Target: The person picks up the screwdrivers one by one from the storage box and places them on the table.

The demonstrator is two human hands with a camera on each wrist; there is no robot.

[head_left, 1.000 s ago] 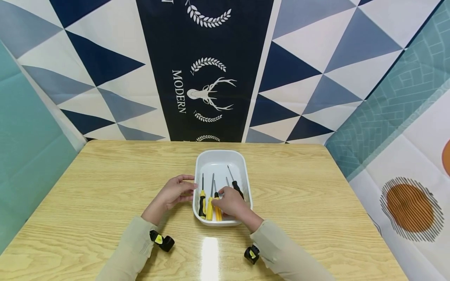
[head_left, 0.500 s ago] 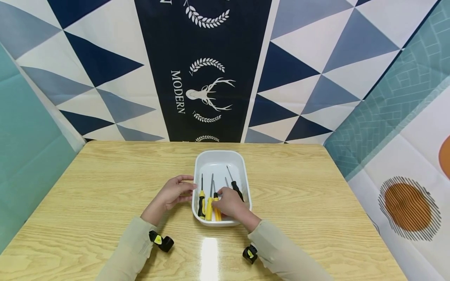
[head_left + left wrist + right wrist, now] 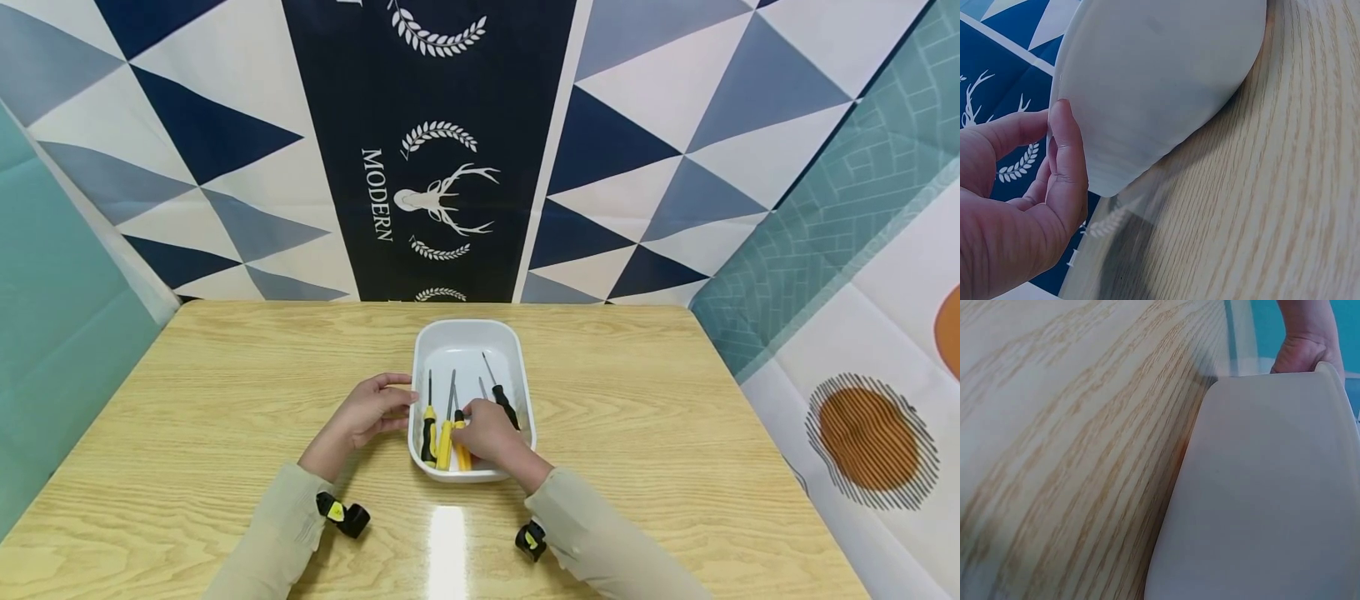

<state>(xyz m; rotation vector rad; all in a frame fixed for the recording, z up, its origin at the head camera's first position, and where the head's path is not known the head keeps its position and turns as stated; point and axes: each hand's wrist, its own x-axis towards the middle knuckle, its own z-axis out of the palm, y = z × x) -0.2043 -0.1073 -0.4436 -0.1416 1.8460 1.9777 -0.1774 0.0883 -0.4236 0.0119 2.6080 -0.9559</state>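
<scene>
A white plastic tray (image 3: 430, 350) holds several screwdrivers. My left hand (image 3: 378, 410) holds the tray's left side, its thumb at the rim; in the left wrist view this hand (image 3: 1054, 194) is at the edge of the tray's outer wall (image 3: 1154, 81). Inside the tray, my right hand (image 3: 491, 431) pinches an orange-yellow screwdriver (image 3: 462, 458) near the black collar of its handle. Left of it lie a yellow-handled screwdriver (image 3: 445, 446) and a black-and-yellow screwdriver (image 3: 429, 433). A black-handled screwdriver (image 3: 504, 404) lies to the right. My right palm hides another handle, with only its shaft (image 3: 483, 387) showing.
The tray stands on a wood-grain table (image 3: 285, 358), towards the back edge. Behind the table hangs a patterned cloth (image 3: 442, 200). A black wrist camera (image 3: 345, 515) is strapped to the left sleeve, another camera (image 3: 531, 540) to the right.
</scene>
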